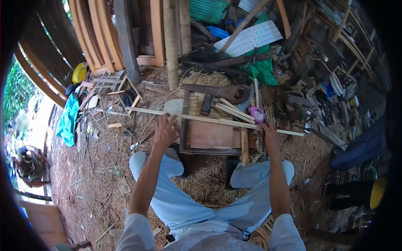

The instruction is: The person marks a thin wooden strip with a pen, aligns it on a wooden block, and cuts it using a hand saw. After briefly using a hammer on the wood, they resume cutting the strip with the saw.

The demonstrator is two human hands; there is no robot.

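Note:
A long, thin wooden strip (201, 119) lies slantwise across a low wooden bench (209, 134) in front of my knees. My left hand (166, 131) is at the strip left of the bench, fingertips on it and fingers partly bent. Near the bench's right side, my right hand (269, 133) is closed around the strip, whose end sticks out past it. Beyond the strip lie several short wood sticks (234, 111), a dark block-like tool (206, 104), a handsaw (238, 93) and a pink tape measure (257, 113). An upright-looking wood piece (244, 146) rests at the bench's near right.
Shavings and scraps cover the ground (104, 175). Bamboo posts (171, 46) and leaning planks (100, 33) stand at the back left. A teal cloth (68, 121) lies left. White perforated sheeting (251, 38) and green plastic (263, 71) are piled behind; dark blue cloth (360, 144) hangs right.

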